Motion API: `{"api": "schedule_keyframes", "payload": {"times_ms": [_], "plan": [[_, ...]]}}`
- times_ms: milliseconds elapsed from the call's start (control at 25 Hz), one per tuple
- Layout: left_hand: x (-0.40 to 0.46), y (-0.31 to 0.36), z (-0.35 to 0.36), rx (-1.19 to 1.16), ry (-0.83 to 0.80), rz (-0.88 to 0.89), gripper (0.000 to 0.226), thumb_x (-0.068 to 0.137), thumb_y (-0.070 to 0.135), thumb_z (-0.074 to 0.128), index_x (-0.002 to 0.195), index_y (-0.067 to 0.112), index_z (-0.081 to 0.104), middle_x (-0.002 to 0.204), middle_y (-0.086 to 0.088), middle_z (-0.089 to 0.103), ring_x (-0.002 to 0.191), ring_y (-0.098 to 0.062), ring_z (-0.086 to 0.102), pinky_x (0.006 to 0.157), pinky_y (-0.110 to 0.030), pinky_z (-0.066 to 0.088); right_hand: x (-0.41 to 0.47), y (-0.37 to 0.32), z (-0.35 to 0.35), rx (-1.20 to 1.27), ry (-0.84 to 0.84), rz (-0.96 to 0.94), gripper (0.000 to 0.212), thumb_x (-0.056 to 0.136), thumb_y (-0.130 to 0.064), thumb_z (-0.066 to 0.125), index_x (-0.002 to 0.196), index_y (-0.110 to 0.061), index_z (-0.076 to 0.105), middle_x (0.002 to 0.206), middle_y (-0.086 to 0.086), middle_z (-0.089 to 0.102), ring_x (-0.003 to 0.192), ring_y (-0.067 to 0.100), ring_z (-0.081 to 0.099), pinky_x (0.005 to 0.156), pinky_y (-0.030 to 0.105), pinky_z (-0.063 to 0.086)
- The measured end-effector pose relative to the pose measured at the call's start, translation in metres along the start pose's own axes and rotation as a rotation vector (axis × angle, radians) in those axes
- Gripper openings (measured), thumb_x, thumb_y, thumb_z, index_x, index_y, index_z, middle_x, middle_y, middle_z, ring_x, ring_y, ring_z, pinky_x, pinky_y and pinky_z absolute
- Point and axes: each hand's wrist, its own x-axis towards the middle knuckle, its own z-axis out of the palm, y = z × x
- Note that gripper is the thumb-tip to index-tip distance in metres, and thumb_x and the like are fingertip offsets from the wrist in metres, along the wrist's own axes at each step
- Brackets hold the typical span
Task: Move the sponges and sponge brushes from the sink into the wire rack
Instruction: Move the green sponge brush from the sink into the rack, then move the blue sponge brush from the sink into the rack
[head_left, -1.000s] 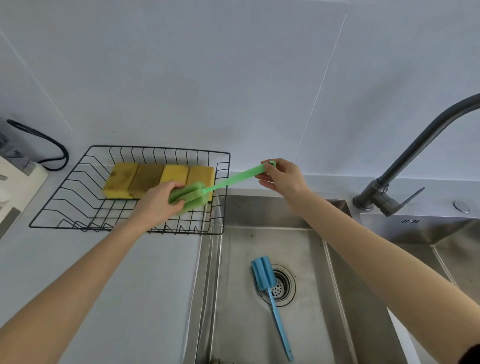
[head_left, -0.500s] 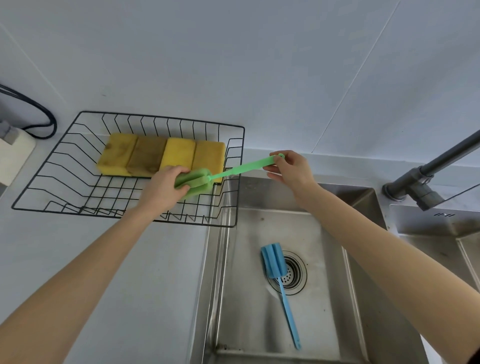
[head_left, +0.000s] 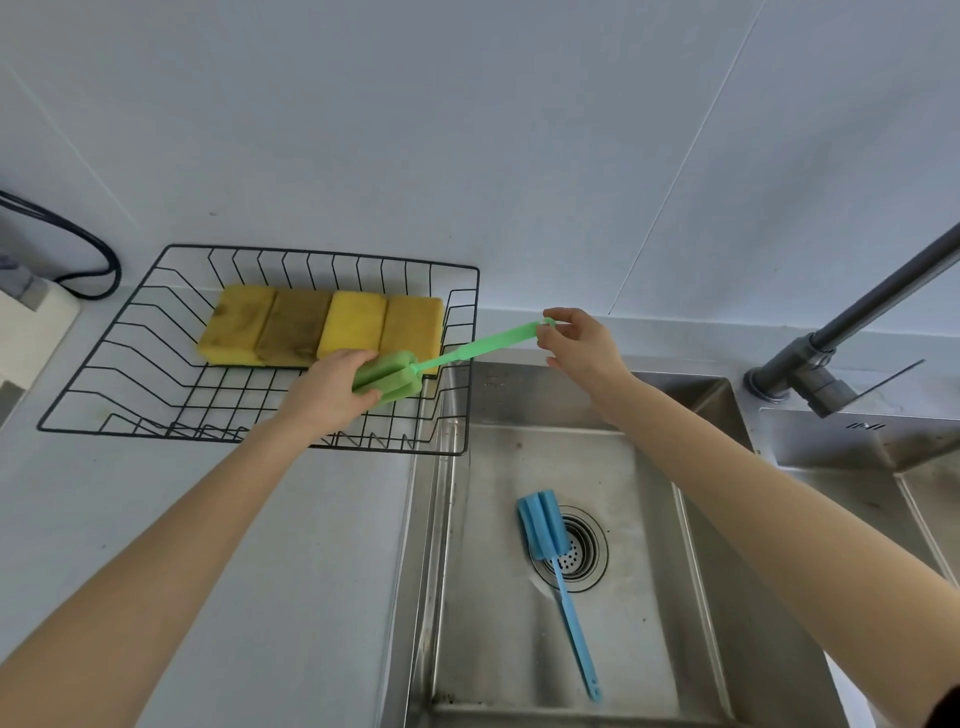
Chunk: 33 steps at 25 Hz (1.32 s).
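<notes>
A green sponge brush (head_left: 470, 353) spans the right side of the black wire rack (head_left: 130, 332). My left hand (head_left: 332, 387) grips its foam head inside the rack. My right hand (head_left: 582, 340) pinches the far end of its handle, above the sink's back edge. Several yellow and brownish sponges (head_left: 322, 325) lie side by side at the back of the rack. A blue sponge brush (head_left: 556, 561) lies in the steel sink (head_left: 649, 545), its foam head beside the drain and its handle pointing toward me.
A dark grey faucet (head_left: 841, 338) rises at the right, with a second basin (head_left: 924, 467) beyond it. A black cable (head_left: 88, 249) and a white appliance (head_left: 31, 332) sit left of the rack. The rack stands on a pale countertop (head_left: 208, 545).
Both hands keep their hold on the green brush. Its foam head has sunk slightly lower into the rack. The camera view has shifted a little.
</notes>
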Motion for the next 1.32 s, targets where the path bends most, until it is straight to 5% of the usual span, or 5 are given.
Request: {"api": "schedule_keyframes", "payload": {"times_ms": [240,600,960,1320], "plan": [[-0.016,0.025,-0.018,0.003,0.063,0.037,0.054,0.087,0.024,0.055,0.136,0.010,0.038,0.143,-0.012,0.041,0.129,-0.029,0.043,0.105,-0.044,0.039,-0.026,-0.002,-0.019,-0.155,0.018,-0.054,0.051,0.092,-0.024,0.054,0.139,-0.014,0.037,0.135,0.006,0.053,0.123,0.022,0.051,0.087,0.026,0.037],[-0.044,0.090,-0.018,-0.066,0.122,0.252,0.045,0.089,0.021,0.052,0.133,0.015,0.043,0.137,-0.010,0.050,0.118,-0.029,0.051,0.096,-0.037,0.041,-0.067,0.021,-0.049,-0.321,-0.013,-0.077,0.054,0.092,-0.025,0.054,0.141,-0.012,0.035,0.140,0.010,0.049,0.125,0.026,0.050,0.097,0.032,0.043],[-0.051,0.130,0.035,-0.087,-0.113,0.417,0.047,0.089,0.021,0.051,0.135,0.018,0.041,0.142,-0.001,0.046,0.127,-0.020,0.046,0.103,-0.028,0.035,-0.079,0.082,-0.061,-0.420,-0.061,0.030,0.048,0.093,-0.024,0.052,0.137,-0.009,0.041,0.135,0.011,0.053,0.121,0.024,0.053,0.085,0.023,0.040],[-0.041,0.131,0.115,-0.108,-0.337,0.372,0.046,0.090,0.019,0.051,0.134,0.014,0.041,0.143,-0.004,0.045,0.131,-0.017,0.042,0.108,-0.027,0.029,-0.080,0.166,-0.045,-0.382,-0.144,0.290,0.041,0.090,-0.019,0.052,0.129,-0.007,0.049,0.126,0.013,0.060,0.117,0.027,0.055,0.094,0.028,0.044]]}}
